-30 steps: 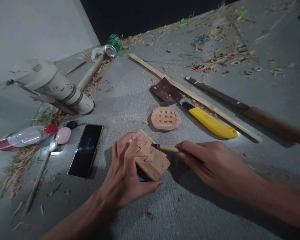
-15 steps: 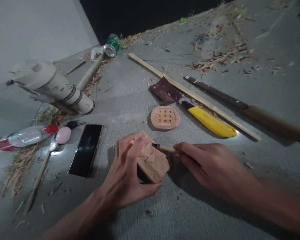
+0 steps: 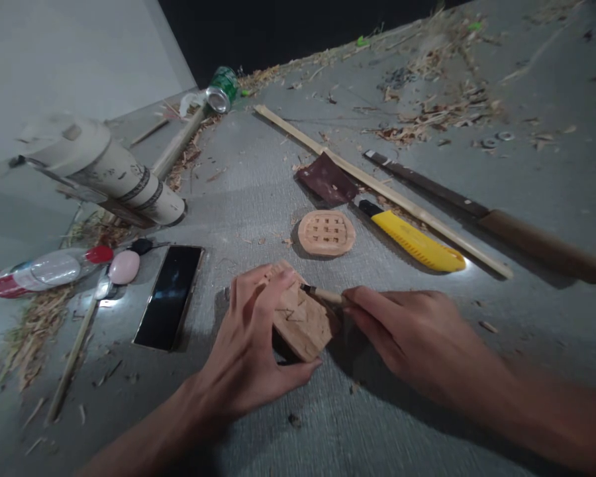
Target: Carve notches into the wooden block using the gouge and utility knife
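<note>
L hand, R hand bare; forearms bare too, AFAICT (R blurry).

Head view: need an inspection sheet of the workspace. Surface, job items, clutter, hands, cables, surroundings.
Surface: grey, textured, strewn with wood shavings.
Job items: wooden block with cut lines on its upper face; small pale-handled tool, tip at that face; oval wooden piece with small holes, lying just beyond the block.
Clutter: phone, bottle and tall cup on the left; green can at the back; yellow cutter, long wooden strip and long brown-handled tool on the right.
Hands: left grips the block; right holds the small tool.
Cables: nothing seen for certain.
Surroundings: pale panel upper left, darkness beyond the far edge.
</note>
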The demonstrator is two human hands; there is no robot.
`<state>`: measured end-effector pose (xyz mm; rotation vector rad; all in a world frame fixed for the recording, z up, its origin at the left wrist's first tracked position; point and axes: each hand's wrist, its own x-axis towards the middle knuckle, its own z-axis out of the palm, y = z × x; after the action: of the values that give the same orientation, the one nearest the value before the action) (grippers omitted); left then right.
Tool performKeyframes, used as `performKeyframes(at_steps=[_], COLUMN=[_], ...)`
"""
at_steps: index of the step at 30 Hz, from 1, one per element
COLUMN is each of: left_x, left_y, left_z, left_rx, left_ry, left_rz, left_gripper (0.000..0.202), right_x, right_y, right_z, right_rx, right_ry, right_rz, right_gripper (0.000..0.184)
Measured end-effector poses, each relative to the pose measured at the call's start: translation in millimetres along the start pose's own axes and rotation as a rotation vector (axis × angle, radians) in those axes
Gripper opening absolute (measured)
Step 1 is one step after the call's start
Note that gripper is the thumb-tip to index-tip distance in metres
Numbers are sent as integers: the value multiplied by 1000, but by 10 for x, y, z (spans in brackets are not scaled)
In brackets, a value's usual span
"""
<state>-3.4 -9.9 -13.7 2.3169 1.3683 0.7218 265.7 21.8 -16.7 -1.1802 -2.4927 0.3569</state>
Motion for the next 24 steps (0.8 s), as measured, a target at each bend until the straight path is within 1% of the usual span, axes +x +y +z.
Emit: performKeyframes(at_steps=[5, 9, 13, 16, 20, 24], left_x=[15, 19, 22, 40, 62, 60], left_y=[25, 34, 29, 11, -42, -93], left_z=[-10, -8, -7, -14, -23, -25], left_rx=[-19, -18, -34, -29, -45, -77], left_ry=[-22, -25, -21, -29, -33, -70], left_rz=[-15, -31, -27, -29, -32, -11], left_gripper=[109, 106, 106, 112, 118, 120], right_x=[21, 14, 6, 11, 36, 67], right_y=[-4, -57, -77, -38, 44, 126], right_z=[-27, -23, -6, 11, 11, -43], right_rx=[4, 25, -21, -25, 54, 108], right_ry=[-19, -48, -19, -32, -88, -15], right_rz=[-6, 46, 32, 51, 96, 133], right_gripper=[31, 30, 29, 30, 29, 25])
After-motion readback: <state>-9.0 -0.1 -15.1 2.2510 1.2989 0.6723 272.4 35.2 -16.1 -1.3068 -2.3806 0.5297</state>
